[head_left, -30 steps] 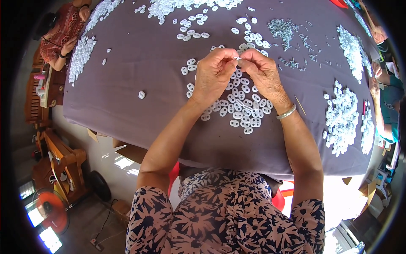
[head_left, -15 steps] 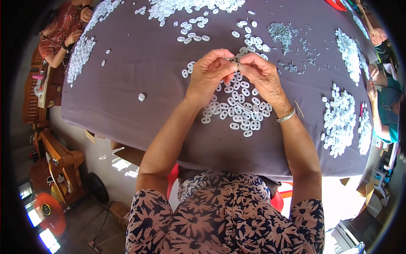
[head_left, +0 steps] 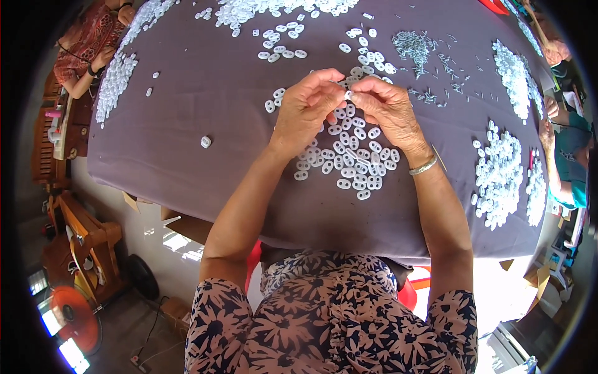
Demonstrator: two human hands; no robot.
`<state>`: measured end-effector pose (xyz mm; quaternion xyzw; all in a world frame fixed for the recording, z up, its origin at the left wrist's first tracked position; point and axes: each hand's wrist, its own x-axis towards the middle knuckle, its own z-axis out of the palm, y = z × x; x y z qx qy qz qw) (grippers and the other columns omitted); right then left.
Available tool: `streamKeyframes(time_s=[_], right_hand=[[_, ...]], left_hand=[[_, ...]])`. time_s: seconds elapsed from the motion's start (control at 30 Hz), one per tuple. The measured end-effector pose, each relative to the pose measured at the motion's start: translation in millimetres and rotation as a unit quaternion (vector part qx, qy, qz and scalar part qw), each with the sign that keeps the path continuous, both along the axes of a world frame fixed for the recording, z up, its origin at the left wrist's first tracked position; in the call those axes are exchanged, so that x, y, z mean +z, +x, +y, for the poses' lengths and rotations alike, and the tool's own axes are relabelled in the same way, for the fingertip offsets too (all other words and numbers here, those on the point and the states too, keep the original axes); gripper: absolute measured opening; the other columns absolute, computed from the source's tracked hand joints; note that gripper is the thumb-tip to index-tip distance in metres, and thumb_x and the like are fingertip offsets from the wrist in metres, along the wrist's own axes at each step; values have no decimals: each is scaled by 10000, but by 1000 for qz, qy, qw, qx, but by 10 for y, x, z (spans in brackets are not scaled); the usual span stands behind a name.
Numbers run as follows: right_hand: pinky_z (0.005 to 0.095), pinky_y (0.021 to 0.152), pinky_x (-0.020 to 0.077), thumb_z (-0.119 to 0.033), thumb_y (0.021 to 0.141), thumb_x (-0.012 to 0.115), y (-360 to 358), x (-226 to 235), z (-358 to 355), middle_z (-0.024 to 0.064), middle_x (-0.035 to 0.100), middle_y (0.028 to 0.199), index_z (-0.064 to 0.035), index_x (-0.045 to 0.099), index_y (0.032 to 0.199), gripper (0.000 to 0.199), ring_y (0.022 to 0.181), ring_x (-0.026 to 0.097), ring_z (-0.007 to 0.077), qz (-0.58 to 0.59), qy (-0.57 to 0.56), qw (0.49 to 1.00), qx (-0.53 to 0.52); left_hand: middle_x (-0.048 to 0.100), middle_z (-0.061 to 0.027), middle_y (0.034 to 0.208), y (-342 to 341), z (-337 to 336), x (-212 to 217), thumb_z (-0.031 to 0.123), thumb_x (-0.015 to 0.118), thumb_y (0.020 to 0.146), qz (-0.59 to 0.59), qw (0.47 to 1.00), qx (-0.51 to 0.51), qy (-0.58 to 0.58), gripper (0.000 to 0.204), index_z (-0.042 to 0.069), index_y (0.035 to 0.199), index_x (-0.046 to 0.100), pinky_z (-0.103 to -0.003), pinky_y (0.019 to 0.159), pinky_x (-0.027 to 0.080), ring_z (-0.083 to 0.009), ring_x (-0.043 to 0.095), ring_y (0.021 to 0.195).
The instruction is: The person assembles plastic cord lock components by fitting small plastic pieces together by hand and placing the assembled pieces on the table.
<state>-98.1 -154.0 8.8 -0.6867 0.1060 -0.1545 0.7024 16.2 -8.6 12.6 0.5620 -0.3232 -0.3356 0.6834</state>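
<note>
My left hand [head_left: 309, 112] and my right hand [head_left: 387, 111] meet over the table, thumbs and fingers pinched. Between their fingertips is a small white plastic piece [head_left: 348, 95], mostly covered, so its full shape is hidden. Below and around both hands lie loose white oval plastic pieces [head_left: 344, 184] with two dark holes each. Beyond my right hand is a scattered pile of small grey metal pins [head_left: 414, 48]. A thin pointed stick [head_left: 440, 157] lies beside my right wrist, which wears a silver bangle.
The brown cloth-covered table [head_left: 168, 131] bears more white pieces in heaps at the far edge [head_left: 261, 9], far left [head_left: 116, 84] and right [head_left: 498, 181]. One person [head_left: 87, 53] sits at the left edge, another [head_left: 570, 146] at the right. An orange fan [head_left: 75, 318] stands lower left.
The white piece now shows between my fingertips, where it was barely visible before. My right fingers have turned slightly around it. The whole view has shifted a little.
</note>
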Motion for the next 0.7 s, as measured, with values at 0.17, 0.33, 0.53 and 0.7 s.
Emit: streamKeyframes(time_s=[0.17,0.33,0.53,0.7], right_hand=[[144,445,303,-121,909,618,25,-34,20,-72,499,735,-57,620,926,66,549,364,-16,-34,-49,998,-3],[176,547,357,-37,892,594,20,-92,-2,-57,508,775,-25,595,907,20,650,417,12,-64,-165,984,8],[193,575,381,-17,880,608,59,-123,49,-43,545,757,-4,615,883,15,676,448,21,-65,-93,994,12],[191,583,393,-16,882,605,50,-142,92,-39,540,745,0,607,872,19,675,450,19,-79,-114,990,-20]], left_hand=[[644,-50,938,-17,-3,-51,3,637,855,-81,996,10,-39,348,18,1190,544,-213,665,505,-79,608,819],[647,-41,898,-15,1,-56,-54,643,823,-88,996,3,-14,372,8,1177,548,-209,678,503,-63,596,805],[639,-27,852,53,19,-107,-74,642,802,-57,998,-2,-30,335,12,1114,558,-179,628,468,-42,581,731],[650,-43,851,45,-9,-113,-53,636,812,-56,998,14,-23,311,1,1108,559,-200,626,493,-63,606,744]])
